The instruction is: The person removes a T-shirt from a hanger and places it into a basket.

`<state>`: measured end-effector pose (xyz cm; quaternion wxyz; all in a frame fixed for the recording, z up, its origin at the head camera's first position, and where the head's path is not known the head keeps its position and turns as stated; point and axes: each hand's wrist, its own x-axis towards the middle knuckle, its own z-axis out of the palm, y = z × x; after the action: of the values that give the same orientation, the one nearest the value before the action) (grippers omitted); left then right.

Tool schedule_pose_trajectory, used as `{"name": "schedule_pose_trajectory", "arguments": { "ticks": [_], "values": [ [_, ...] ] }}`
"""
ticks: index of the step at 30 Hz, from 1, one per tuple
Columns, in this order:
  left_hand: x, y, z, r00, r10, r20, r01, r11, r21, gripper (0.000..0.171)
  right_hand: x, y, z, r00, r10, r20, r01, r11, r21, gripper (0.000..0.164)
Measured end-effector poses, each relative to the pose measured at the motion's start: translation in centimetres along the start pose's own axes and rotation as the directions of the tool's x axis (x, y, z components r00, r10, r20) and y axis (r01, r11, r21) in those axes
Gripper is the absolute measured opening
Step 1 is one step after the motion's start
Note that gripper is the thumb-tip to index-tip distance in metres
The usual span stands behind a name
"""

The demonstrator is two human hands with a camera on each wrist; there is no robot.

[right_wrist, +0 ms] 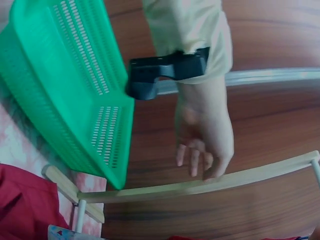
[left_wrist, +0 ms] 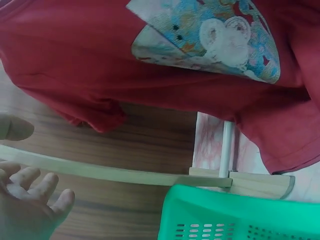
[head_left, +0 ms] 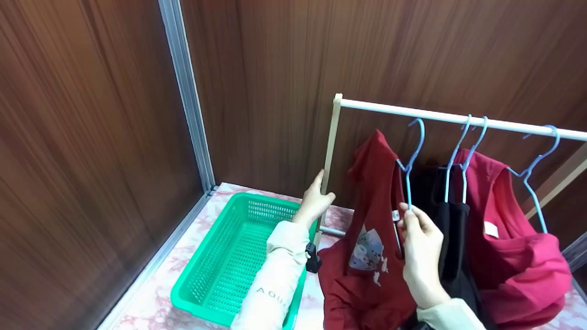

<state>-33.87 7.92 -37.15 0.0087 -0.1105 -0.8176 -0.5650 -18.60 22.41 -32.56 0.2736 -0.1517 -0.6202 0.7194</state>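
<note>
My right hand (head_left: 419, 252) pinches the lower stem of a light-blue hanger (head_left: 408, 185) between thumb and fingers. A dark red top (head_left: 367, 211) with a printed picture on its front hangs from that hanger. The hanger's hook is right by the white rail (head_left: 390, 108); whether it bears on the rail I cannot tell. My left hand (head_left: 314, 204) is at the rack's wooden upright (head_left: 331, 142), fingers extended and loose, thumb apart on the other side in the left wrist view. Only a bit of the right hand shows at the edge of the right wrist view.
A green perforated basket (head_left: 183, 293) stands on the pink-marbled surface (head_left: 156, 293) under my left forearm. Right of the red top hang black garments (head_left: 451, 238) on two hangers and a pinkish-red top (head_left: 523, 270) on another. Wood-grain panels (head_left: 275, 91) stand behind and at the left.
</note>
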Motion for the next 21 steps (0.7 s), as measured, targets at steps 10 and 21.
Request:
{"name": "schedule_pose_trajectory", "arguments": {
  "ticks": [10,21],
  "values": [
    [-0.3,-0.1,-0.7,0.999,0.04,-0.026,-0.04,0.999,0.006,0.065,-1.5,2.4,-1.0,0.998,-0.05,-0.027,0.05,0.999,-0.002,0.022],
    [-1.5,1.9,0.3,0.852,0.522,-0.046,-0.432,0.75,0.5,0.034,-2.6,5.2,-2.5,0.995,-0.091,-0.029,0.09,0.995,-0.046,0.021]
  ]
}}
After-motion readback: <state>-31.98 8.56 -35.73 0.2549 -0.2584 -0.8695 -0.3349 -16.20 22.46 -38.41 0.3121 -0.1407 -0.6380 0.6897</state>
